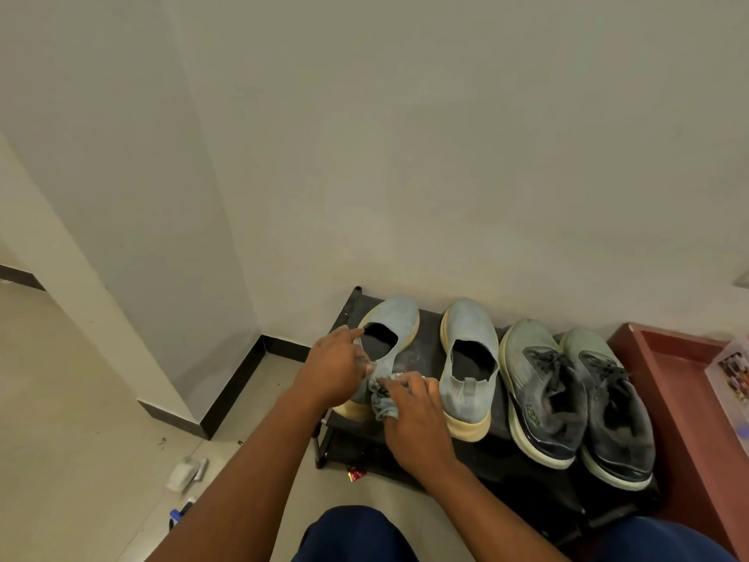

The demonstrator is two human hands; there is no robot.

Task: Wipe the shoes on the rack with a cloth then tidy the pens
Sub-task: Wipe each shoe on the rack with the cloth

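Blue-grey cloth is bunched in the curled right hand against the leftmost slip-on shoe, steadied by the left hand on the rack. Nudged outward, the shoe could be tipped off the rack's left edge.

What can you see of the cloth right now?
The cloth is a small, pale blue-grey rag, crumpled and soft-looking, with a frayed edge. The right hand grips it bunched against the heel side of the leftmost slip-on shoe on the rack. Most of it is hidden under the fingers.
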